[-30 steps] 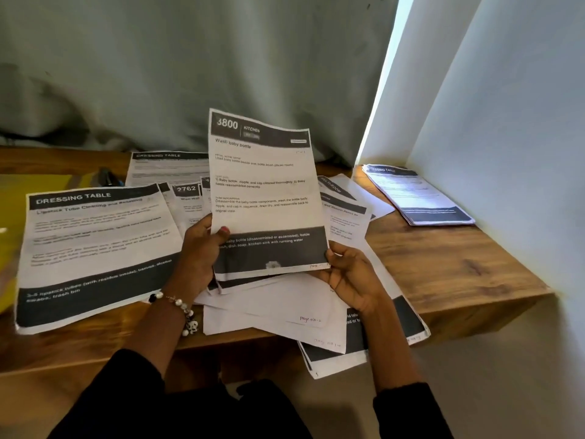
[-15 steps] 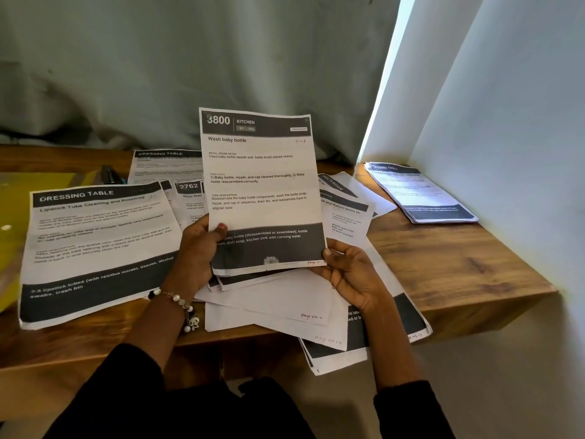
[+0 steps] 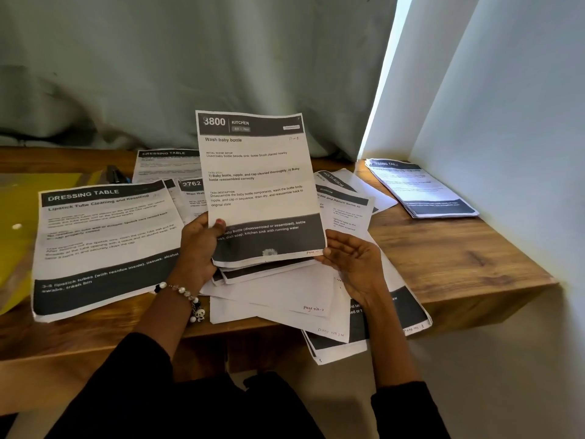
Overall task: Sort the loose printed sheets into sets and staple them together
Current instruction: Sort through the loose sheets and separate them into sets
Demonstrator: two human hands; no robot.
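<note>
Head view shows you holding the "3800 Kitchen" sheets (image 3: pixel 258 185) upright at the centre of the frame, above the loose pile (image 3: pixel 285 299) on the worktop (image 3: pixel 459 258). Your left hand (image 3: pixel 198 248) has its grip closed on their lower left edge, thumb across the front; your right hand (image 3: pixel 354 264) is open, palm up, fingertips touching the lower right corner. At 9 o'clock lies the "Dressing Table" set (image 3: pixel 104 242); at 2 o'clock, against the wall, a finished-looking stack (image 3: pixel 421 188). Paper this thin is light and floppy and will likely slide sheet over sheet, so pinch near a corner or bottom edge, and tap the edges square before stapling.
</note>
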